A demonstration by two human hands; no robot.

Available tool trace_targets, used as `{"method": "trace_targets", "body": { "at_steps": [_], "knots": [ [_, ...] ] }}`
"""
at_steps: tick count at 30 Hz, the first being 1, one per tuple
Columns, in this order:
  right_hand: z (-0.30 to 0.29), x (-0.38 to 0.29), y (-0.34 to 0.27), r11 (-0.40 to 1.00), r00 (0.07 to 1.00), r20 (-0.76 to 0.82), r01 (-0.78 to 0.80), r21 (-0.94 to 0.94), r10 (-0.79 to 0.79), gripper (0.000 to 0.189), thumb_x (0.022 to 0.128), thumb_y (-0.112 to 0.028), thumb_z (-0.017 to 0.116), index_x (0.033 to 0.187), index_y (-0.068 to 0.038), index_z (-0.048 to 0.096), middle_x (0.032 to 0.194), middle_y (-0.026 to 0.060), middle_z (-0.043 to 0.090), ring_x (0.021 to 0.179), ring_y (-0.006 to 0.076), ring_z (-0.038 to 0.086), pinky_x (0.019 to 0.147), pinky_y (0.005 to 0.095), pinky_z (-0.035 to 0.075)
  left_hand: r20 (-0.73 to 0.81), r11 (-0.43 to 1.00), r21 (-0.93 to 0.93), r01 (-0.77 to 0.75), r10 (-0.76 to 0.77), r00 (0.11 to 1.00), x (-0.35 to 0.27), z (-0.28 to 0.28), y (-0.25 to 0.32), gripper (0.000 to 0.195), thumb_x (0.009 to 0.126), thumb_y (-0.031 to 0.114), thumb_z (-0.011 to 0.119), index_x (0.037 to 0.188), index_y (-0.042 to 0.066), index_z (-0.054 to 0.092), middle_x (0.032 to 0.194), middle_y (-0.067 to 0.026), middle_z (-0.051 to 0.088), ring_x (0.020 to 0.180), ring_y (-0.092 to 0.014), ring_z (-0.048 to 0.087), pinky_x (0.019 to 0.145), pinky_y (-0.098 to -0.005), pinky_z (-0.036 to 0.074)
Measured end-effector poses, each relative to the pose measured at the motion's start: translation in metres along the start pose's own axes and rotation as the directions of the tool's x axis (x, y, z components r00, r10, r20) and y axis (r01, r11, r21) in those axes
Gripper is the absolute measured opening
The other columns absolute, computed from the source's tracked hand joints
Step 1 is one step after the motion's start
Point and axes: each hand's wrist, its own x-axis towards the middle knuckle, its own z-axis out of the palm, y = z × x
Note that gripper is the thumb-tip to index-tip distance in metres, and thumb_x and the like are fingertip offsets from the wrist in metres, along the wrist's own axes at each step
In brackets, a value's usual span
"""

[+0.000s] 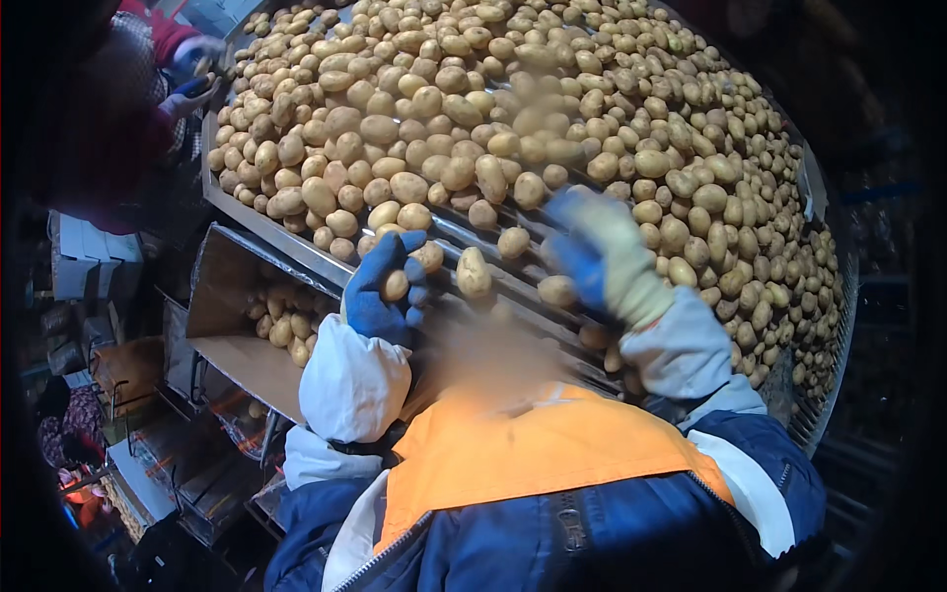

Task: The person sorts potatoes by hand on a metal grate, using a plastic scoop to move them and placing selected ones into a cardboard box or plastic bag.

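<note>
A heap of potatoes [459, 111] covers the sorting table, whose metal slats [481, 237] show through in the middle. My left hand [370, 288], in a blue-coated work glove, is at the table's near left edge. Its fingers curl around a small potato [394, 286]. My right hand [599, 248], gloved in blue and pale yellow, is motion-blurred over the slats at the heap's near side. Whether it grips anything cannot be made out. Between my hands a pear-shaped potato [473, 274] lies on the slats, with a rounder potato [513, 242] beyond it.
A metal rim [277, 237] borders the table on the left. Below it stands an open cardboard box [244, 362] with potatoes [288, 318] inside. At upper left a co-worker's gloved hands [189, 85] are over the rim. Stacked white boxes [96, 255] stand farther left.
</note>
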Motion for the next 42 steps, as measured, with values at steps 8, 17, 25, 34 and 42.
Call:
{"method": "trace_targets", "body": {
  "at_steps": [8,17,25,34,42],
  "knots": [
    [0.059,0.099,0.061,0.75,0.985,-0.045,-0.158,-0.643,0.169,0.071,0.092,-0.065,0.059,0.147,-0.019,0.056,0.156,0.0153,0.048,0.143,0.0394,0.042,0.117,0.057,0.031,0.064,0.949,-0.311,-0.048,0.072,0.995,0.02,-0.015,-0.006,0.061,0.106,0.053,0.052,0.145,0.005,0.053,0.131,-0.0185,0.064,0.111,-0.039,0.066,0.093,-0.0575,0.059],
    [0.046,0.012,-0.028,0.879,0.878,0.383,0.401,-0.257,-0.288,0.051,0.088,-0.046,0.071,0.13,-0.018,0.066,0.141,0.0149,0.057,0.134,0.0395,0.049,0.107,0.065,0.034,-0.037,0.928,0.067,-0.367,0.37,0.928,0.021,0.012,-0.001,0.051,0.104,0.031,0.064,0.146,0.005,0.053,0.139,-0.0161,0.059,0.118,-0.034,0.064,0.098,-0.0496,0.058],
    [0.007,-0.036,-0.013,0.888,0.993,0.097,-0.009,-0.46,0.061,0.057,0.086,-0.035,0.074,0.136,-0.008,0.062,0.141,0.0195,0.058,0.132,0.0428,0.052,0.106,0.0599,0.042,0.66,-0.701,0.596,-0.391,0.151,0.736,0.042,0.034,0.01,0.064,0.088,0.03,0.073,0.149,0.026,0.054,0.16,-0.0237,0.039,0.15,-0.053,0.03,0.123,-0.0683,0.016],
    [0.006,-0.006,-0.001,0.987,0.979,0.132,0.16,-0.005,-0.158,0.043,0.087,-0.016,0.075,0.127,-0.004,0.067,0.129,0.0209,0.066,0.117,0.042,0.064,0.098,0.0485,0.054,0.566,-0.794,0.596,-0.116,0.313,0.763,0.119,0.029,0.084,0.055,0.095,0.045,0.063,0.148,0.032,0.055,0.165,-0.0176,0.035,0.154,-0.046,0.025,0.123,-0.0694,0.009],
    [0.005,0.103,0.059,0.882,0.975,0.136,0.218,-0.418,-0.176,0.043,0.091,-0.021,0.069,0.133,-0.011,0.065,0.136,0.0126,0.065,0.129,0.0333,0.057,0.112,0.048,0.039,0.402,-0.761,0.637,0.123,0.464,0.789,0.175,0.027,0.164,0.074,0.092,0.074,0.054,0.155,0.035,0.048,0.171,-0.013,0.025,0.159,-0.044,0.013,0.125,-0.0669,0.004]
  ]
}}
